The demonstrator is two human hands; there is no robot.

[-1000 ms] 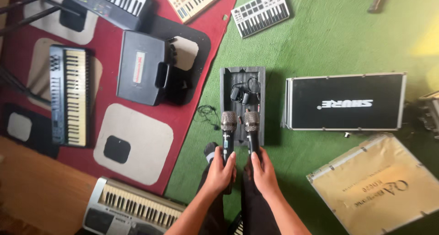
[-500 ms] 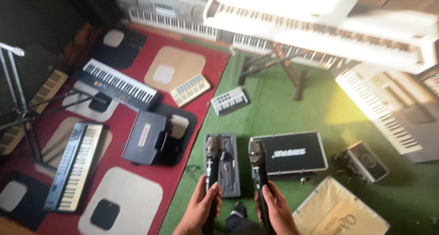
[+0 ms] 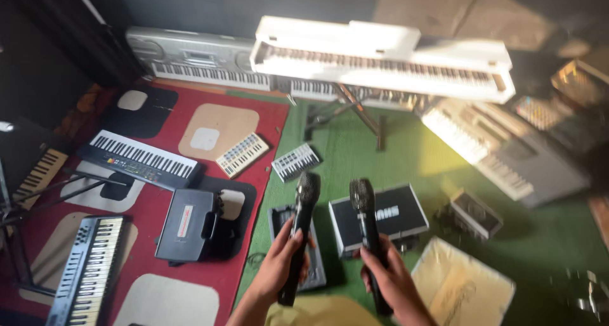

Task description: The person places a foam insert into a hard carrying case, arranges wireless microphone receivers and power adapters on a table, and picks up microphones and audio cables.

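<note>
My left hand [image 3: 279, 266] grips a black handheld microphone [image 3: 302, 221] by its body, mesh head pointing up. A second black microphone [image 3: 365, 221] is held the same way in my right hand [image 3: 394, 280]. Both are raised side by side above an open microphone case [image 3: 314, 269] lying on the green carpet. A closed black hard case [image 3: 393, 215] with metal edges sits just behind the right microphone.
A white digital piano [image 3: 380, 56] stands on a cross stand at the back, with a grey keyboard [image 3: 196, 59] behind it. Several keyboards and small controllers lie on the red mat [image 3: 254, 120]. A grey plastic case [image 3: 187, 224] lies left, a tan bag [image 3: 463, 285] right.
Both hands have lifted the microphones out of the open case and raised them. My view has tilted up from the floor toward the pianos at the back.
</note>
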